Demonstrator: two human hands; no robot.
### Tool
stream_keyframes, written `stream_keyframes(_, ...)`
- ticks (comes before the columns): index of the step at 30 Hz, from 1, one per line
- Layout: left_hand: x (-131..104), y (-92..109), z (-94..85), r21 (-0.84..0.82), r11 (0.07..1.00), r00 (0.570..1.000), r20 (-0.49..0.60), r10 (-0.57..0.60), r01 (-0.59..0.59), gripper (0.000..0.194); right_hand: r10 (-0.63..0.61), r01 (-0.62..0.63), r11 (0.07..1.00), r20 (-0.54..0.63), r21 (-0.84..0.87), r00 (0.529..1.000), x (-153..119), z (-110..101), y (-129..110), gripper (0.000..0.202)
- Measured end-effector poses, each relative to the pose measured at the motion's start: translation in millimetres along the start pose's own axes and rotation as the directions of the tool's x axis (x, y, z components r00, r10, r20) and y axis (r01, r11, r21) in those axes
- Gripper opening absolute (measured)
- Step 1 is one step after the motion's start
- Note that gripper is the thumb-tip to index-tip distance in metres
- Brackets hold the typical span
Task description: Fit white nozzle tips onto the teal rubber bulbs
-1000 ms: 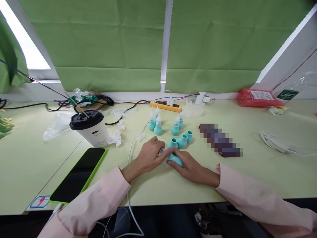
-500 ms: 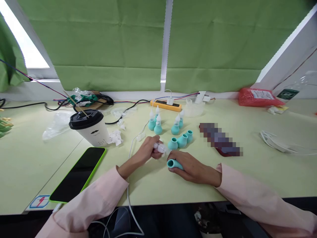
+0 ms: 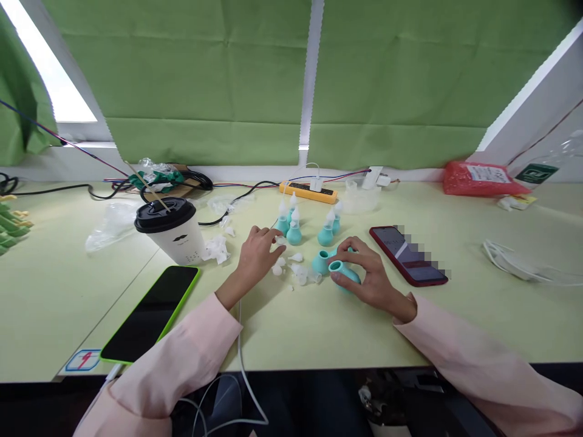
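Note:
My left hand [image 3: 259, 250] is over the middle of the table, with a small translucent plastic piece [image 3: 279, 241] between thumb and fingertips. Just below it lie several loose translucent pieces, among them a clear nozzle part [image 3: 300, 275] and a pointed tip [image 3: 296, 257]. My right hand [image 3: 370, 274] has its thumb and fingers around a teal rubber bulb [image 3: 347, 277], whose round opening faces up and left. Behind that bulb stands an open teal bulb [image 3: 320, 262]; others there are partly hidden by my fingers. Farther back, several teal bulbs with clear tips [image 3: 294, 233] stand upright.
To the left are a lidded paper cup [image 3: 175, 237], crumpled tissue [image 3: 217, 249] and a green-edged phone [image 3: 152, 312]. A red-cased phone [image 3: 407, 255] lies right. An orange power strip [image 3: 308, 192], a red package [image 3: 485, 179] and cables line the back. A white cable [image 3: 240, 346] crosses the front edge.
The clear nozzle part has left my left hand and lies on the table among loose pieces. My left hand has moved back and left. My right hand has lifted slightly toward the open bulbs, still holding its bulb.

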State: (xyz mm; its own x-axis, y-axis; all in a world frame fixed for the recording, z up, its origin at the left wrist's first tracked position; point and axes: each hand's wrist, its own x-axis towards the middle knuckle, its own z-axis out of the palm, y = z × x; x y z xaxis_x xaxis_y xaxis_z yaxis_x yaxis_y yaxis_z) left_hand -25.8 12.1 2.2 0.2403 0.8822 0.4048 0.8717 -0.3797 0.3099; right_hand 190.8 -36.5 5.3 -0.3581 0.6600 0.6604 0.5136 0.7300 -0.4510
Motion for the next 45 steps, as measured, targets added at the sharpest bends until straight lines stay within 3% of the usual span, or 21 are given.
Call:
stream_keyframes(4, 1.4, -8.7, 9.3, 0.095, 0.995, 0.996, 0.086, 0.010, -0.018, 0.031, -0.034, 0.039, 0.999, 0.127, -0.032, 0.991, 1.3, -2.4, 4.4, 0.006)
stream_keyframes(9, 0.2, -12.1, 17.4, 0.161, 0.985, 0.991, 0.127, 0.040, -0.060, 0.034, -0.086, 0.110, 0.985, 0.177, -0.132, 0.981, 1.9, -5.0, 6.9, 0.007)
stream_keyframes(14, 0.3, -10.7, 18.6, 0.116, 0.991, 0.997, 0.045, 0.059, -0.064, 0.037, -0.149, 0.202, 0.946, 0.213, -0.254, 0.966, 2.1, -4.7, 8.6, 0.006)
stream_keyframes(20, 17.3, -1.9, 15.4, 0.063, 0.992, 0.971, -0.205, 0.124, -0.113, 0.041, -0.210, 0.297, 0.877, 0.256, -0.377, 0.944, 2.0, -4.0, 13.3, 0.009)
stream_keyframes(24, 34.6, 9.7, 19.6, 0.117, 0.988, 0.973, -0.195, 0.123, -0.102, 0.043, -0.254, 0.324, 0.850, 0.215, -0.415, 0.943, 2.2, -4.3, 14.2, 0.013)
stream_keyframes(28, 43.4, 17.8, 22.7, 0.098, 0.993, 0.976, -0.200, 0.087, -0.068, 0.030, -0.342, 0.334, 0.854, 0.053, -0.399, 0.938, -0.4, -1.3, 16.6, 0.015)
stream_keyframes(31, 38.3, 22.4, 12.0, -0.056, 0.981, 0.930, -0.331, 0.157, -0.186, 0.019, -0.412, 0.340, 0.845, -0.097, -0.412, 0.906, -3.0, 1.9, 16.5, 0.022)
stream_keyframes(34, 19.9, 34.8, -6.8, -0.269, 0.900, 0.793, -0.597, 0.123, -0.342, 0.016, -0.423, 0.281, 0.839, -0.233, -0.466, 0.876, -3.6, 1.5, 9.4, 0.042)
stream_keyframes(35, 11.4, 41.1, -12.2, -0.325, 0.862, 0.766, -0.634, 0.107, -0.389, 0.016, -0.414, 0.259, 0.844, -0.264, -0.470, 0.871, -3.5, 0.8, 5.8, 0.050)
stream_keyframes(36, 2.3, 48.0, -16.5, -0.386, 0.813, 0.766, -0.633, 0.110, -0.436, 0.016, -0.401, 0.246, 0.852, -0.275, -0.462, 0.874, -3.6, 0.2, 2.2, 0.059)
stream_keyframes(38, -15.0, 61.5, -21.3, -0.522, 0.708, 0.826, -0.542, 0.156, -0.476, 0.017, -0.382, 0.257, 0.864, -0.231, -0.433, 0.895, -4.6, 0.8, -3.9, 0.070)
stream_keyframes(41, -30.6, 73.0, -22.9, -0.695, 0.599, 0.916, -0.331, 0.225, -0.398, 0.018, -0.376, 0.318, 0.869, -0.090, -0.379, 0.922, -7.9, 7.3, -6.8, 0.055)
stream_keyframes(43, -32.4, 72.4, -23.5, -0.724, 0.613, 0.946, -0.192, 0.261, -0.317, 0.014, -0.402, 0.366, 0.866, -0.038, -0.340, 0.915, -10.5, 13.5, -5.7, 0.042)
stream_keyframes(45, -30.2, 67.9, -24.0, -0.691, 0.676, 0.954, -0.071, 0.291, -0.258, 0.023, -0.438, 0.410, 0.857, -0.020, -0.312, 0.899, -12.5, 18.3, -4.6, 0.038)
